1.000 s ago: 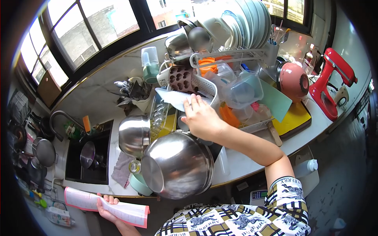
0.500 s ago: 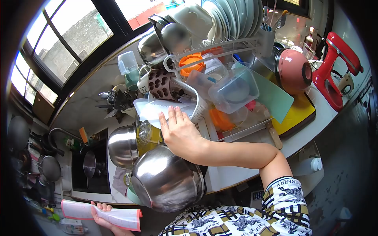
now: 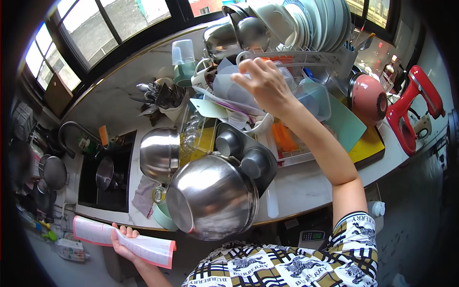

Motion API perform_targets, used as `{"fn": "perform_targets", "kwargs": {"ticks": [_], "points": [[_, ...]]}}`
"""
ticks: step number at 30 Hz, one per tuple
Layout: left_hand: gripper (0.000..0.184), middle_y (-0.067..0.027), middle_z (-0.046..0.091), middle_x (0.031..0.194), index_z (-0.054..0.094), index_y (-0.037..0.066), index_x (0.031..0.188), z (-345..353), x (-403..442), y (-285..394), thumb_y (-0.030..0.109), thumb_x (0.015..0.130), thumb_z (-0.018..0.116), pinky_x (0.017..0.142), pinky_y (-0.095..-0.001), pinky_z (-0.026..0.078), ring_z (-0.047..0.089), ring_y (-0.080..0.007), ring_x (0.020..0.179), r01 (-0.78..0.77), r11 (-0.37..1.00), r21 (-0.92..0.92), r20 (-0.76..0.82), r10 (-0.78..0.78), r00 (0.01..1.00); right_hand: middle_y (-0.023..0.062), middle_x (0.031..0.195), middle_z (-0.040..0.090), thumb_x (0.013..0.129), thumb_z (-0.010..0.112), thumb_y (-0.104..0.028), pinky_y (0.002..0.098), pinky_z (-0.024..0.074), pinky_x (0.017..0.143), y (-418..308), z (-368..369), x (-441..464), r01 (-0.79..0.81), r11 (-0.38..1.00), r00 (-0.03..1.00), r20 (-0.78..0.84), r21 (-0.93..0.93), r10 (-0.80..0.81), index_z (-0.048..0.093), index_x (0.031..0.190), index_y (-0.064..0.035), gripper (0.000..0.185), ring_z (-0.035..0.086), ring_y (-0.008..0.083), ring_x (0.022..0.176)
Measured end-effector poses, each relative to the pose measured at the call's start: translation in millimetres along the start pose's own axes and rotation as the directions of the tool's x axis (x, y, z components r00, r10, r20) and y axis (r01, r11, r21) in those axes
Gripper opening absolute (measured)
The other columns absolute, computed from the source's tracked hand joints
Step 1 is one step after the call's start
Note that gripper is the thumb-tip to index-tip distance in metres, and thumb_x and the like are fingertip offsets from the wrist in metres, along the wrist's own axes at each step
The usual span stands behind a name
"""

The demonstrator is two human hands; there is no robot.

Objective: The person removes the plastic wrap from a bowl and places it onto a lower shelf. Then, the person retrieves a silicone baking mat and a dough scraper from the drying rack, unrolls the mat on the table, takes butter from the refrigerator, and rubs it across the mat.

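Observation:
In my left hand (image 3: 125,240), low at the left, is a bent pink-edged paper sheet (image 3: 95,232) with the fingers wrapped round it. My right hand (image 3: 267,83) is over the white plastic basket (image 3: 260,125) with its fingers curled. Its thumb and fingertips meet a translucent plastic sheet (image 3: 224,85), though the exact grip is partly hidden. Below the sheet, a pale green flat piece (image 3: 208,108) sticks out of the basket. In front are a muffin tin (image 3: 266,168) and a large steel bowl (image 3: 210,198).
A smaller steel bowl (image 3: 160,154) stands beside a utensil holder (image 3: 174,111). Behind are plates (image 3: 330,24) in a rack and clear containers (image 3: 313,98). A pink bowl (image 3: 367,99) and red stand mixer (image 3: 416,110) are at the right; the sink (image 3: 105,191) is at the left.
My right hand has moved up and away, with the translucent sheet raised against the basket's contents. The pale green piece and muffin tin now show. The view has shifted; my left hand still holds the paper.

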State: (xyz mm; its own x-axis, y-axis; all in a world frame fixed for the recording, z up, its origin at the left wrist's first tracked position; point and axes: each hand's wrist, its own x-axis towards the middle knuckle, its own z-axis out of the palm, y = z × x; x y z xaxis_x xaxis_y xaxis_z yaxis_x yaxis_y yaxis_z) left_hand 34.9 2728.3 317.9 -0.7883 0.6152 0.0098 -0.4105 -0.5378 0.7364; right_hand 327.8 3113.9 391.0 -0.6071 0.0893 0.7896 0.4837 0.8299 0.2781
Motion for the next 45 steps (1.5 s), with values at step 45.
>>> {"fn": "perform_targets", "kwargs": {"ticks": [45], "points": [[0.022, -0.002, 0.039, 0.061, 0.045, 0.008, 0.096, -139, -32, 60, 0.02, 0.078, 0.047, 0.043, -0.0247, 0.035, 0.037, -0.0108, 0.048, -0.001, 0.988, -0.157, -0.28, -0.044, 0.959, 0.0035, 0.07, 0.056, 0.083, 0.051, -0.019, 0.019, 0.0376, 0.042, -153, -40, 39, -0.516, 0.019, 0.512, 0.291, 0.856, 0.808, 0.052, 0.091, -0.0001, 0.021, 0.049, 0.0062, 0.049]]}}
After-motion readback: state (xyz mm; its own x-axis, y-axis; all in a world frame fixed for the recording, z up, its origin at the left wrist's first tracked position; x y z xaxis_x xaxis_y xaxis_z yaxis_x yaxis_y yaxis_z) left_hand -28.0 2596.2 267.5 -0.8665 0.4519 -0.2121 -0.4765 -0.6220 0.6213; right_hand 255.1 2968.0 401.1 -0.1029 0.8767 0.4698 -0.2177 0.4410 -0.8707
